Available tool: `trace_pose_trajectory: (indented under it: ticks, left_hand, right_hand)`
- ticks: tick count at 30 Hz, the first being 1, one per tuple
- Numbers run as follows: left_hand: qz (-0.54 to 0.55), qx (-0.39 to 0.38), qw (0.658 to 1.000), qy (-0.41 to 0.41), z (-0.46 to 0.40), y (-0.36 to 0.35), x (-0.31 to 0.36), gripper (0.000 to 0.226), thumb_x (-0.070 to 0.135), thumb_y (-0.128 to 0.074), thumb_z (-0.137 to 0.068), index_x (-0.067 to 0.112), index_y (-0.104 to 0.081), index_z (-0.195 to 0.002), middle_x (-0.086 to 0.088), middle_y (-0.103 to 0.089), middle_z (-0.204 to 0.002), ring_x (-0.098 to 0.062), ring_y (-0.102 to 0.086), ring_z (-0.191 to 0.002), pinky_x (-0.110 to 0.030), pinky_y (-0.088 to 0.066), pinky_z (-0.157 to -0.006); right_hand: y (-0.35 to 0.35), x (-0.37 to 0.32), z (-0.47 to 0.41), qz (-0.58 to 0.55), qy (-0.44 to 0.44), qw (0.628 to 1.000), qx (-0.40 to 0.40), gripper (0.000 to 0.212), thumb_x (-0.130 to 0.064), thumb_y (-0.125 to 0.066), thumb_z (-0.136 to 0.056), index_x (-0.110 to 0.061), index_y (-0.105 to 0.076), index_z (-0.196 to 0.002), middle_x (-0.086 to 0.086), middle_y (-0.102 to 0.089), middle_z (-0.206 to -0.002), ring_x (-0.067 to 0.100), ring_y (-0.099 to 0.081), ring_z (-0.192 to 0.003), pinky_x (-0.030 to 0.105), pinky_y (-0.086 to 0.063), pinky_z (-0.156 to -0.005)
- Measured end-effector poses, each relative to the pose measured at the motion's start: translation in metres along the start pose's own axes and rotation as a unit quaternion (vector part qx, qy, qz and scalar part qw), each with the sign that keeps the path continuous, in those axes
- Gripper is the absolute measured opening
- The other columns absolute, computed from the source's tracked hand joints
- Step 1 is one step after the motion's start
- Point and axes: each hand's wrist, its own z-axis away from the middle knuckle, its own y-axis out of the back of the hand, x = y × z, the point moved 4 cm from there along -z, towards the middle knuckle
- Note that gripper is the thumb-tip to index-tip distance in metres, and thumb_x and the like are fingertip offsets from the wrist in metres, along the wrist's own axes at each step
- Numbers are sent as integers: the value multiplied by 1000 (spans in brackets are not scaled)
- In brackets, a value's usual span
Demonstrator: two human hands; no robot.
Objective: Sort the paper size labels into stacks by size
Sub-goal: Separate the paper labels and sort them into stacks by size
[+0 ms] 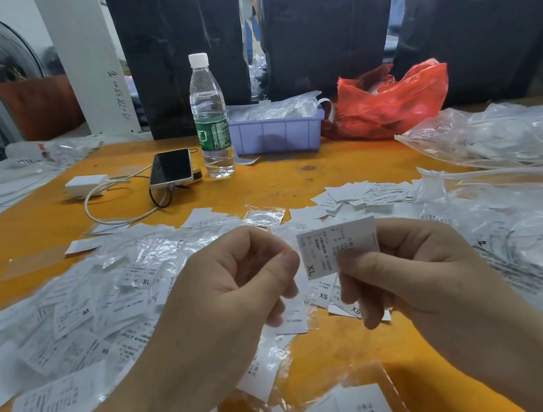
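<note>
The right hand (409, 267) pinches an XL label (334, 249) print-up for reading, while the left hand (231, 280), curled, holds nothing visible, above the surface (259, 179).

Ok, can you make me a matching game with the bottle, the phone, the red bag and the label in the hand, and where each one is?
Things:
1. clear plastic water bottle with green wrapper
2. black smartphone
3. red plastic bag
4. white paper XL label

Places:
A. right of the purple plastic tray
B. pinched in the right hand
C. plugged into a cable
D. left of the tray, standing upright

Pairs: 1-D, 2-C, 3-A, 4-B
</note>
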Motion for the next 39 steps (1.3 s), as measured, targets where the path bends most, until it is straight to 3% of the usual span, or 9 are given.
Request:
trace_pose_trajectory:
  ticks: [5,20,26,39]
  left_hand:
    - [-7,0,1000,1,0,0,0,12,39,-66,-74,28,-70,-77,3,-68,-62,-11,-62,-53,-19,-51,-53]
    - [-2,20,1000,9,0,1,2,20,45,-78,-73,27,-68,-73,3,-68,-61,-7,-61,-51,-17,-51,-53]
    - [4,1,1000,13,1,-3,3,18,39,-74,-69,23,-67,-70,2,-65,-58,-10,-59,-50,-17,-50,-52]
    - [7,-22,1000,10,3,-7,3,14,38,-70,-71,25,-69,-76,4,-69,-65,-3,-60,-52,-16,-50,-52]
  right_hand:
    - [5,0,-1,-50,0,998,33,21,-18,-61,-77,-19,-78,-90,10,-65,-62,19,-52,-46,24,-46,-47]
    - [-3,5,0,-84,-31,996,-3,20,-19,-64,-75,-16,-78,-90,9,-66,-63,17,-53,-47,25,-47,-48]
    - [-1,5,0,-98,-30,994,26,23,-18,-63,-75,-17,-78,-92,11,-66,-64,18,-52,-47,25,-47,-48]
    - [-5,5,1,-101,-31,994,-1,23,-16,-63,-75,-15,-78,-92,12,-66,-63,17,-52,-47,24,-47,-47]
